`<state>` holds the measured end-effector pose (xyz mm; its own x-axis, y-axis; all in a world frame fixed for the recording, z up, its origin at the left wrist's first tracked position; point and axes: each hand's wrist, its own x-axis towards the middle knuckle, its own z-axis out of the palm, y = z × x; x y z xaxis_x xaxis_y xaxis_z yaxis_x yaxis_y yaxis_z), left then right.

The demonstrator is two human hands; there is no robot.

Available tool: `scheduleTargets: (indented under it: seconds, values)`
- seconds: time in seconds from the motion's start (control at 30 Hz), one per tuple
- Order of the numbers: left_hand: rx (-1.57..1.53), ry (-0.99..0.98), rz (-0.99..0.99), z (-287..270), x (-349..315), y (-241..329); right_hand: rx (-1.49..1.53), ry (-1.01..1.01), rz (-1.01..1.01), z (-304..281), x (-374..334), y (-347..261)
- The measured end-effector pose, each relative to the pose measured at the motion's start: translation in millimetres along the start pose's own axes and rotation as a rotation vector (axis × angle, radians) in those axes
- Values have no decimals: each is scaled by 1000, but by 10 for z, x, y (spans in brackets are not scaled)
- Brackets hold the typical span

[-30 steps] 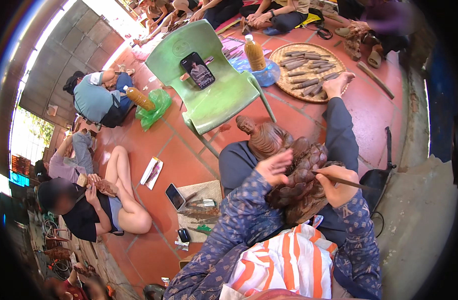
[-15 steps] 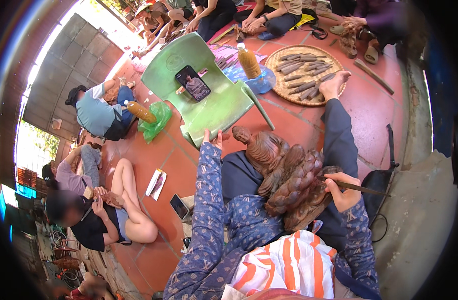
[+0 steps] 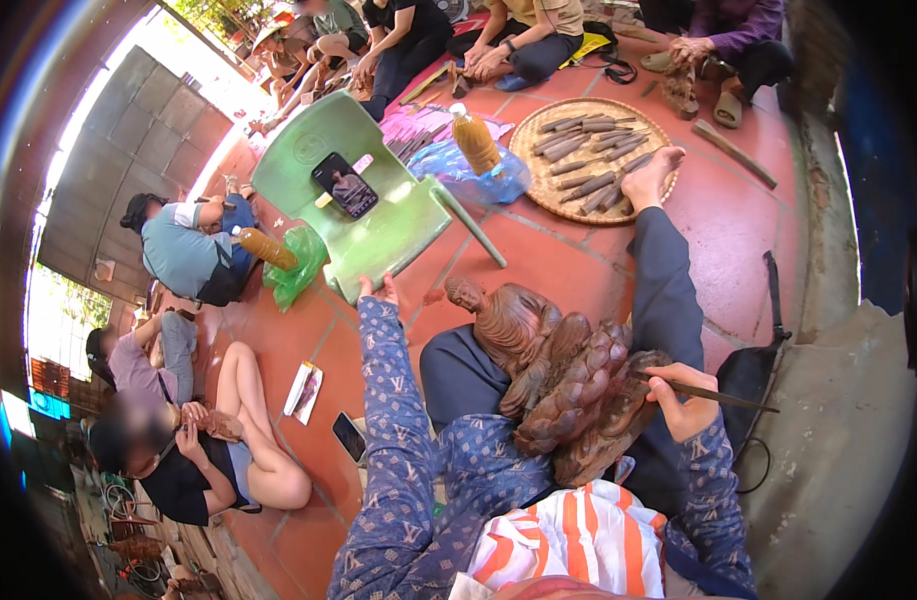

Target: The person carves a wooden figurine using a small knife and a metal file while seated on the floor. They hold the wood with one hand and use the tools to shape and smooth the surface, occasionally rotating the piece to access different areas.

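A brown wooden carving of a seated robed figure point(image 3: 513, 322), with a base of overlapping petals point(image 3: 570, 385), leans tilted across my lap. My right hand point(image 3: 686, 400) is closed around a thin dark carving tool point(image 3: 743, 401). Its far end meets the rough wood at the side of the base, though the exact tip is hard to make out. My left arm stretches forward, away from the carving. At the front edge of a green plastic chair point(image 3: 403, 235), my left hand point(image 3: 380, 291) has its fingers apart, with nothing seen in it.
On the chair lies a phone point(image 3: 345, 185). Beyond my foot, a round woven tray point(image 3: 523, 140) bears several dark tool handles. A bottle of brown liquid point(image 3: 475, 140) stands beside it. Another phone point(image 3: 349, 437) lies by my left arm. Several people sit working around the red tiled floor.
The whole view has shifted, so chair, tray and carving appear further left and mostly lower. My right hand keeps the tool at the base; my left stays by the chair edge, fingers more spread.
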<state>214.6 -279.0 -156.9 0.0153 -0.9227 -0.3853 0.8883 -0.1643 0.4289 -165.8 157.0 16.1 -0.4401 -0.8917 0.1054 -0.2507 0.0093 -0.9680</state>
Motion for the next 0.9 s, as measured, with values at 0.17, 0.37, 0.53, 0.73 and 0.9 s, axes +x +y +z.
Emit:
scheduleTargets:
  seconds: [0.17, 0.37, 0.53, 0.73, 0.9]
  values:
    - [-5, 29, 60, -68, 175, 232, 12, 15, -24, -21, 44, 50]
    - [50, 228, 175, 143, 48, 335, 3, 37, -72, -20, 99, 194]
    - [527, 140, -338, 289, -440, -204, 188, 213, 72, 78, 107, 310]
    - [1351, -477, -196, 383, -623, -858, 212, 223, 123, 176, 110, 366]
    - [1889, -362, -50, 704, -648, -1234, 139, 294, -205, 275, 95, 437]
